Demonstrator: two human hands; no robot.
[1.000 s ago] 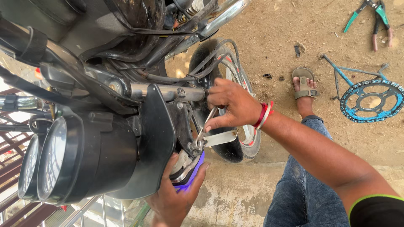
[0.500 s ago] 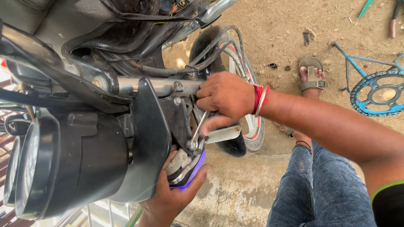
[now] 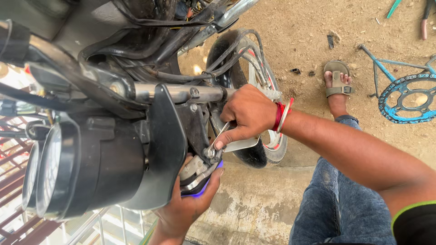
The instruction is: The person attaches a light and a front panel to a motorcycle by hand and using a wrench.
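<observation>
A blue toothed chain sprocket (image 3: 405,99) lies flat on the sandy brown ground (image 3: 309,41) at the right edge, with a thin blue metal rod (image 3: 373,61) slanting up and away from it. Near them a foot in a grey strapped sandal (image 3: 336,81) rests on the dirt, above a leg in faded blue jeans (image 3: 338,206). A worn black front tyre (image 3: 252,149) stands at the border of a pale concrete slab (image 3: 254,199). At far left, two round black-cased instrument dials (image 3: 50,179) face sideways, beside red metal railings (image 3: 13,149).
</observation>
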